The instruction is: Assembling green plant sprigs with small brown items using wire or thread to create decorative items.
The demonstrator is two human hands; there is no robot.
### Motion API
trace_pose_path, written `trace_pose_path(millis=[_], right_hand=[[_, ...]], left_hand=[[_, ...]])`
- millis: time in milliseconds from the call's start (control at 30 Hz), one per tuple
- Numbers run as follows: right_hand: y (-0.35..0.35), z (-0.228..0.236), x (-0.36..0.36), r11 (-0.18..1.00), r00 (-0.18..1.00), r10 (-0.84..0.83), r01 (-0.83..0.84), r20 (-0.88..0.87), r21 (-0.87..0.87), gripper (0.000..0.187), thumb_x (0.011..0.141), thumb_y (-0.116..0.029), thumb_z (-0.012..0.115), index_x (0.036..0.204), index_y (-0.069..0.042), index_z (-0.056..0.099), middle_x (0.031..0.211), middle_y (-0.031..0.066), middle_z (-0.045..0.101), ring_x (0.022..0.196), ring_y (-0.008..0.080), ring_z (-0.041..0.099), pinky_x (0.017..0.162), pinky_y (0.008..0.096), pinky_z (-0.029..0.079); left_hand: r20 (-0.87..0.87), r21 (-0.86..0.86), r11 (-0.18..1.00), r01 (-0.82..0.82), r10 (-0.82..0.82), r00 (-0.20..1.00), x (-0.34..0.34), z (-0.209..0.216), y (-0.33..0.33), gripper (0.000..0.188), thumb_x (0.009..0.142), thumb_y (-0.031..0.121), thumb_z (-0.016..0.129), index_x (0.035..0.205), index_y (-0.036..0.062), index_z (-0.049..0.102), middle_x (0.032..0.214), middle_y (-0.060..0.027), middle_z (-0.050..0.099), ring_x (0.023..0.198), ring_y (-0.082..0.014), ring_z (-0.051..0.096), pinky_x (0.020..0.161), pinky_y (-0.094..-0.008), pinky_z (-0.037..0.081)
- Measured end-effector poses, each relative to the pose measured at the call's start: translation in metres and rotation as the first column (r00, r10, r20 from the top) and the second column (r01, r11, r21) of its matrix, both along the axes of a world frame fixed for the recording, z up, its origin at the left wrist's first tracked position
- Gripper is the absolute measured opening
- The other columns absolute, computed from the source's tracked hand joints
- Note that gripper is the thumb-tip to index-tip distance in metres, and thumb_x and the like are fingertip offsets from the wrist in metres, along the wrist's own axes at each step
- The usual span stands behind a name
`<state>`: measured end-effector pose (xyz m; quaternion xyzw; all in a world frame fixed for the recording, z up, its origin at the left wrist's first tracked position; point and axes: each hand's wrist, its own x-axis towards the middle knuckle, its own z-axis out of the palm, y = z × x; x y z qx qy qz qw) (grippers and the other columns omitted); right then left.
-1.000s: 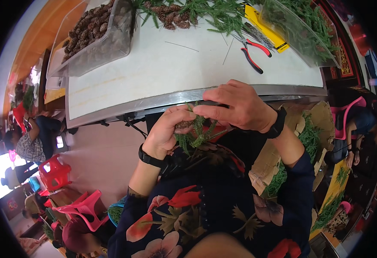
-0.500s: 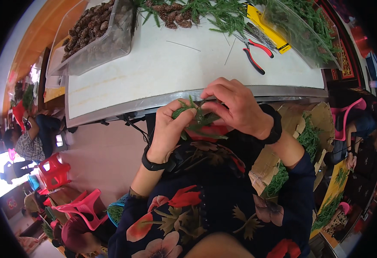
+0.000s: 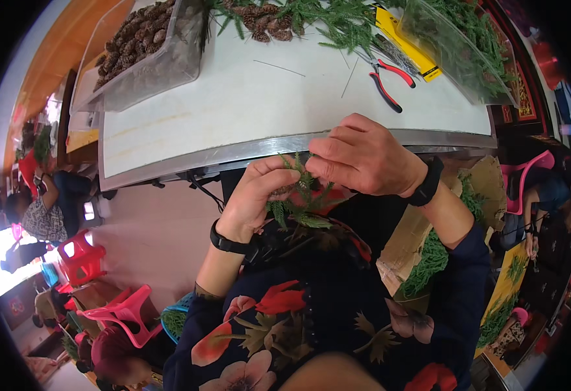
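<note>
Over the table's near edge, my left hand [image 3: 254, 195] pinches a green artificial pine sprig [image 3: 303, 212] between thumb and fingers. Its needled tips hang down past the thumb toward my lap. A small brownish piece shows under the left thumb; its kind is unclear. My right hand [image 3: 367, 159] is closed at the upper end of the sprig, thumb and fingertips pressed together; what they grip is hidden. On the white table [image 3: 233, 107] beyond lie thin wires [image 3: 279, 68] and pliers [image 3: 387, 88] with red and black handles.
A clear bin of pine cones [image 3: 135, 49] stands at far left, another with green sprigs [image 3: 474, 49] at far right. Loose cones [image 3: 269, 25] and a yellow packet [image 3: 409, 42] lie between. Cardboard [image 3: 399, 251] with greenery is beside me at right. Pink stools [image 3: 126, 316] and people are around.
My right hand has turned and shifted slightly right and down, its fingers curled more closely. The sprig has turned in my left hand, its tips hanging lower.
</note>
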<state>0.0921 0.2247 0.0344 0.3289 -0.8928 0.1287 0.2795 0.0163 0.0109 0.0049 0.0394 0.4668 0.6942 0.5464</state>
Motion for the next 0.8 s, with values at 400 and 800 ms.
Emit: trace_pose_path(millis=[400,800], right_hand=[[-0.012,0.005,0.010,0.761,0.672,0.013,0.474,0.741,-0.443,0.019,0.086,-0.013,0.068,0.094,0.002,0.061,0.080,0.0056,0.059,0.068,0.0156,0.057,0.061,0.0299,0.047],[-0.024,-0.023,0.016,0.302,0.386,0.515,0.753,0.765,-0.584,0.015,0.093,-0.018,0.061,0.089,-0.004,0.063,0.072,-0.0049,0.055,0.063,0.0007,0.048,0.051,0.0187,0.038]], left_hand=[[-0.500,-0.044,0.970,-0.239,0.186,0.846,0.017,0.000,0.011,0.006,0.086,0.003,0.060,0.088,-0.0007,0.065,0.074,0.0037,0.060,0.065,-0.0016,0.048,0.060,-0.0178,0.040],[-0.244,0.048,0.956,-0.291,0.294,0.924,0.019,-0.003,0.016,0.011,0.086,0.001,0.061,0.096,0.0024,0.065,0.080,0.0025,0.064,0.069,-0.0028,0.054,0.063,-0.0183,0.043]])
